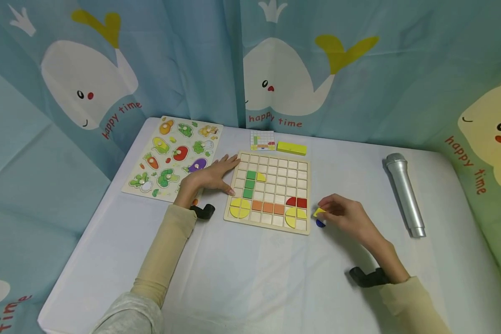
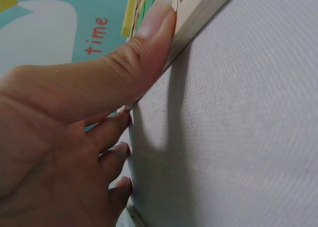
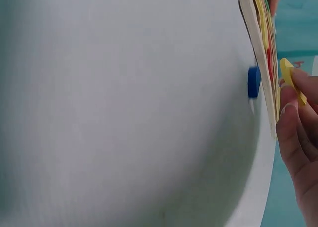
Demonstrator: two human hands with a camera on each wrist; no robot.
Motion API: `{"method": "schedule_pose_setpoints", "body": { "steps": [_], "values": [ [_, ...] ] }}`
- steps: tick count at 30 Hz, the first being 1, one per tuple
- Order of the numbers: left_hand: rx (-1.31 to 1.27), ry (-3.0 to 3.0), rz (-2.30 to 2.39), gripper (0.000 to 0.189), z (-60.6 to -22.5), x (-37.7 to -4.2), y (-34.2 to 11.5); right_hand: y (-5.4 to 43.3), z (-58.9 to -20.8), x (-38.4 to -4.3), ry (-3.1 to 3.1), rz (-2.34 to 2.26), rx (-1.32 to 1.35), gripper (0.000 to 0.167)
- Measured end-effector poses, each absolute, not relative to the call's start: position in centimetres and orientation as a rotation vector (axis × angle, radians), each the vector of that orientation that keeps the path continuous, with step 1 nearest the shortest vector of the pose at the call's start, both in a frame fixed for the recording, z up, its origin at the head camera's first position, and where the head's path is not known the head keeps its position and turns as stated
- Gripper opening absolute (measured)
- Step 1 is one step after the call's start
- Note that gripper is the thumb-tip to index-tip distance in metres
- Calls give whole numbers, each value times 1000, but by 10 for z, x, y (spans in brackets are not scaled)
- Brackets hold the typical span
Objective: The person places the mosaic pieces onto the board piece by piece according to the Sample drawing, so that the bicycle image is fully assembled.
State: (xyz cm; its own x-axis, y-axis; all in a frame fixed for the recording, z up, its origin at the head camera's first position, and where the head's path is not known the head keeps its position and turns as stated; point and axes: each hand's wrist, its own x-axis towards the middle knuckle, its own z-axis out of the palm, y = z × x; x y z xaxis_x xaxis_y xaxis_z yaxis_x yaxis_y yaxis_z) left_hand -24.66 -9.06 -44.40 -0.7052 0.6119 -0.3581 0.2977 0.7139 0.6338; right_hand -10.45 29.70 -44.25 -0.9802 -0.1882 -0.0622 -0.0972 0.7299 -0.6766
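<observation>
My right hand [image 1: 346,215] pinches a yellow piece [image 1: 318,212] just right of the grid board [image 1: 305,162], a blue piece [image 1: 320,223] beside it on the bench, while my left hand [image 1: 210,176], fingers spread, steadies the board's left edge.

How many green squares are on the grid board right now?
3: green squares stacked in one column, left of centre on the grid board, beside the left hand. None seem hidden.

We get the head view from above, facing forward-down over the whole worktop [image 1: 250,278]. Both wrist views sit very close, skimming the cloth. All three share the puzzle board [image 1: 271,191] edge beside each hand.
</observation>
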Motion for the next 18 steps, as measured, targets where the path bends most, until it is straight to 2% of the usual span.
{"method": "schedule_pose_setpoints", "body": {
  "steps": [6,18],
  "values": [
    [648,2351,745,110,-443,-247,-91,287,-445,-101,2750,-1107,-296,18],
    [635,2351,748,110,-445,-248,-91,269,-448,-97,2752,-1060,-462,18]
  ]
}}
